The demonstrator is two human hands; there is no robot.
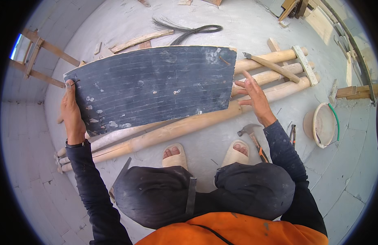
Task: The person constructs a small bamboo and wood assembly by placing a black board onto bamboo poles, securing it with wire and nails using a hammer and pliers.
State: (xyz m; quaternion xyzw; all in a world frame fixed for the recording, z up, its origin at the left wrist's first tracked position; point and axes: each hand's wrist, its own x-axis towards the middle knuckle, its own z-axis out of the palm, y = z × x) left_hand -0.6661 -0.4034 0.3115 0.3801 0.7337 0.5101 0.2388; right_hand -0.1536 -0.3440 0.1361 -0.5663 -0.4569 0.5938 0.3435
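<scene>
A dark, scuffed wooden board [156,87] lies in front of me across several round wooden poles [185,118]. My left hand [73,116] grips its left edge, with the thumb on the upper face near a bent nail [76,81]. Another nail [224,61] sticks out near the far right corner. At the right edge my right hand [257,100] is open, its fingers spread over the poles; whether a fingertip touches the board I cannot tell. A hammer with a wooden handle [274,67] rests on the poles beyond that hand.
A claw hammer [254,141] lies by my right foot, with a plier-like tool [293,134] farther right. A pale bucket [309,122] stands at the right. Black wire [189,32] and wood scraps [140,41] lie beyond the board. A short crosspiece [304,65] joins the poles' right ends.
</scene>
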